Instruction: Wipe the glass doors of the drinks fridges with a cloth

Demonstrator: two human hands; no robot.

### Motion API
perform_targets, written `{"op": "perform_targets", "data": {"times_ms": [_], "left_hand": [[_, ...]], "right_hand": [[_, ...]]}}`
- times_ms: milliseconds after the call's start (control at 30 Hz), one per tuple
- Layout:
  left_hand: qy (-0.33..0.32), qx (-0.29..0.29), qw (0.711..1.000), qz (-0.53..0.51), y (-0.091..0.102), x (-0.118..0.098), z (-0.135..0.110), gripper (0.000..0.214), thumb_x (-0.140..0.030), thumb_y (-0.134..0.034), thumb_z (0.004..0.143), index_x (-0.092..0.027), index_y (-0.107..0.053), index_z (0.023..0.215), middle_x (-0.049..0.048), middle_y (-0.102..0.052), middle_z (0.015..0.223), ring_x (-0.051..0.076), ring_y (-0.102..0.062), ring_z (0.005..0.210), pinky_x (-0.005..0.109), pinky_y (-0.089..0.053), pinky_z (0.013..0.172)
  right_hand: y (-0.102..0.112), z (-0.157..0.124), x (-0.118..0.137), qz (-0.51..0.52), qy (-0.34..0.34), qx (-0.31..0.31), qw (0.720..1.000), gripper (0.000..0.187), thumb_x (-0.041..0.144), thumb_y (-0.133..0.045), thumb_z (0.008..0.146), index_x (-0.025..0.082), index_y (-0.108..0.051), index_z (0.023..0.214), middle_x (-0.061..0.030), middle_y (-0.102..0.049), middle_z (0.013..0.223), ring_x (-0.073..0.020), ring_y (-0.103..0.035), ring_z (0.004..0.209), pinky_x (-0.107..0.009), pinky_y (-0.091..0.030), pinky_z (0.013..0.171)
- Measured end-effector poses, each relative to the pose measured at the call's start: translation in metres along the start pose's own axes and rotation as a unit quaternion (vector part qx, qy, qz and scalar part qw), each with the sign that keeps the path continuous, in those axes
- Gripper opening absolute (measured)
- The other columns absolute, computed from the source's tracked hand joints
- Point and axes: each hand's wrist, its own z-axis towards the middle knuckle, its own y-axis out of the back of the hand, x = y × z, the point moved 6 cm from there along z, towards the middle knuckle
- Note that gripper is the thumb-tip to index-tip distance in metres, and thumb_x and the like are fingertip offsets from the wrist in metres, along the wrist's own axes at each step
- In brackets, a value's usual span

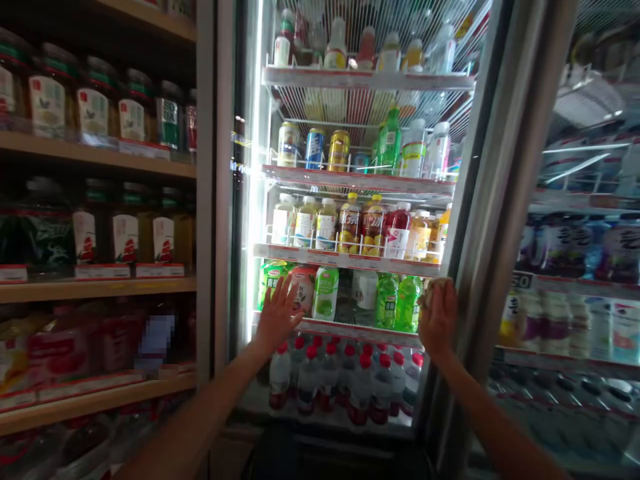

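My left hand (279, 312) is spread open at the lower left of the lit drinks fridge (359, 259), seemingly flat on its glass door. Behind its fingers are a green pouch-like pack and a reddish round bottle (303, 283). At the right side of the same door, my right hand (441, 320) presses a crumpled pale cloth (429, 288), its fingers closed over it. Just left of that hand, on the shelf inside, stand green bottles (409, 303). The cloth is partly hidden by my fingers.
Wooden shelves (100, 287) with bottles and jars run along the left. A metal door frame (493, 240) borders the door on the right, with another stocked fridge beyond it. Red-capped water bottles (330, 373) stand at the bottom of the middle fridge.
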Motion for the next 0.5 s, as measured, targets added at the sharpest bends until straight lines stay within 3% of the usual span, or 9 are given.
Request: {"op": "perform_targets", "data": {"times_ms": [67,133,233,300,500], "left_hand": [[0.008,-0.001,1.000,-0.008,0.001,-0.001,0.005,0.063,-0.038,-0.050,0.084,-0.011,-0.031,0.138,0.0155,-0.027,0.147,0.029,-0.015,0.138,0.049,-0.023,0.108],[0.013,0.004,1.000,-0.013,0.001,-0.002,0.006,0.062,-0.037,-0.050,0.084,-0.012,-0.031,0.138,0.0151,-0.027,0.147,0.029,-0.016,0.138,0.048,-0.024,0.108],[0.009,0.009,1.000,-0.011,-0.001,-0.004,0.002,0.061,-0.035,-0.052,0.083,-0.013,-0.034,0.136,0.0153,-0.029,0.146,0.029,-0.020,0.137,0.048,-0.024,0.108],[-0.001,0.010,1.000,-0.004,-0.004,-0.003,-0.002,0.060,-0.034,-0.051,0.083,-0.013,-0.035,0.136,0.0149,-0.030,0.146,0.030,-0.021,0.137,0.048,-0.024,0.108],[-0.020,0.024,0.999,0.022,-0.010,-0.004,-0.015,0.064,-0.037,-0.052,0.082,-0.015,-0.031,0.139,0.0133,-0.029,0.146,0.029,-0.020,0.137,0.048,-0.023,0.108]], "right_hand": [[-0.001,0.015,0.006,-0.002,-0.016,-0.025,1.000,0.053,0.022,-0.038,0.090,0.018,-0.027,0.142,-0.0148,-0.021,0.150,-0.0303,-0.023,0.136,-0.057,-0.032,0.104],[-0.003,0.007,0.024,-0.003,0.020,-0.016,1.000,0.056,0.018,-0.038,0.089,0.020,-0.022,0.143,-0.0137,-0.019,0.150,-0.0302,-0.023,0.136,-0.056,-0.033,0.104],[-0.010,-0.030,0.061,0.011,0.146,0.080,0.986,0.063,0.015,-0.039,0.088,0.022,-0.014,0.145,-0.0110,-0.018,0.151,-0.0294,-0.022,0.137,-0.053,-0.034,0.104],[-0.016,-0.045,0.077,0.013,0.188,0.124,0.974,0.066,0.020,-0.043,0.087,0.020,-0.013,0.145,-0.0112,-0.018,0.151,-0.0307,-0.022,0.136,-0.052,-0.034,0.104],[-0.030,-0.009,0.100,0.012,0.157,0.065,0.985,0.072,0.019,-0.046,0.085,0.022,-0.009,0.146,-0.0113,-0.021,0.150,-0.0302,-0.024,0.136,-0.051,-0.030,0.105]]}}
